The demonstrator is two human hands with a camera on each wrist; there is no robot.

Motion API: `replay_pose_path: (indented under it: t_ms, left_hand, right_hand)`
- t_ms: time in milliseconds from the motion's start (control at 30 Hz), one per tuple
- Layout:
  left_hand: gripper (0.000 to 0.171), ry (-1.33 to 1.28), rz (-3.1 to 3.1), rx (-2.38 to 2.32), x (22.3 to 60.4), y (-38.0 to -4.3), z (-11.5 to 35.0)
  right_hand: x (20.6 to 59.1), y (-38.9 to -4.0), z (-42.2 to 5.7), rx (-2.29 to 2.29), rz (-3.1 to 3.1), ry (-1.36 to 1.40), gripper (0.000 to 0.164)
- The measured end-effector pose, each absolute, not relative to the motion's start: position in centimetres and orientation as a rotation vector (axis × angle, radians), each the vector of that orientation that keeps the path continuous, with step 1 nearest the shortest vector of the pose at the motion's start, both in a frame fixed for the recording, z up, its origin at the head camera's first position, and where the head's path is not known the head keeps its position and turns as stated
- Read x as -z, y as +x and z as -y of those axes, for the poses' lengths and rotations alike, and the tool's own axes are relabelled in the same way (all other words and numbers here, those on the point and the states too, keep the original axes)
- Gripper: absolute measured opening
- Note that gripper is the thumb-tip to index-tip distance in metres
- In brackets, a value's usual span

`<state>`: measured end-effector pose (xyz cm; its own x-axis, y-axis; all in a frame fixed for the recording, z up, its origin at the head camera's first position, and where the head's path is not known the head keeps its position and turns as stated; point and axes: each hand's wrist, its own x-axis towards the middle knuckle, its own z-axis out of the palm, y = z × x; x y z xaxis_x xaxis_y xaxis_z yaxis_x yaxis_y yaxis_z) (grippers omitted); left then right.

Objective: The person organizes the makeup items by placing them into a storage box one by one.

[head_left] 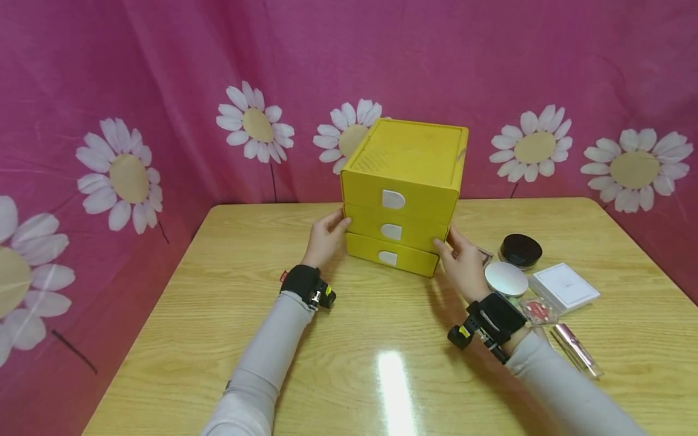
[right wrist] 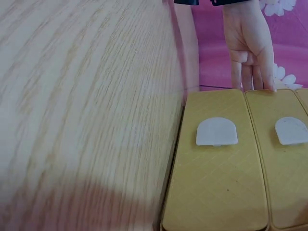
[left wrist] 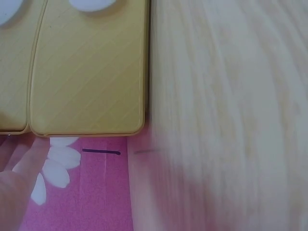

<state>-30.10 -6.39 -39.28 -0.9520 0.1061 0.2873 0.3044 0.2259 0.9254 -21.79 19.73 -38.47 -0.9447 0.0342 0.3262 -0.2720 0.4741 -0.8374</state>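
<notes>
A yellow three-drawer storage box (head_left: 411, 154) with white rounded tabs stands on the table, its front facing me. My left hand (head_left: 325, 239) holds its left side at the middle drawer, thumb by the front edge and fingers along the side. On the opposite side my right hand (head_left: 462, 265) grips at about the same height, thumb at the front corner. The left wrist view shows the lowest drawer (left wrist: 91, 77) close up, with left fingers at its edge. In the right wrist view the left hand (right wrist: 250, 43) appears beyond the drawer fronts; the right hand is mostly out of frame.
Right of the box lie a black-lidded round jar (head_left: 520, 250), a round silvery compact (head_left: 506, 278), a white square box (head_left: 565, 287), a small clear case with red contents (head_left: 538, 310) and a pink tube (head_left: 577, 350). A pink flowered curtain (head_left: 436, 60) hangs behind the table.
</notes>
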Motion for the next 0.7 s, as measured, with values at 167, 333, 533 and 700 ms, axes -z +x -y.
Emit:
replay_pose_path:
  t_ms: [167,333,533,700]
  left_hand:
    - [0.041,-0.350,2.320,1.811,39.81,-30.53,6.40]
    - [0.040,-0.306,2.313,1.859,39.85,-30.52,6.38]
    - [0.041,-0.289,2.316,1.876,39.72,-30.59,6.31]
    - [0.040,-0.284,2.306,1.888,39.73,-30.50,6.30]
  right_hand:
    - [38.62,-21.80,-19.56,-1.409,2.386,0.169,0.052]
    - [38.57,-21.68,-19.46,-1.368,2.394,0.149,0.050]
    - [38.66,-21.92,-19.68,-1.362,2.385,0.148,0.050]
    - [38.65,-22.01,-19.78,-1.346,2.368,0.177,0.048]
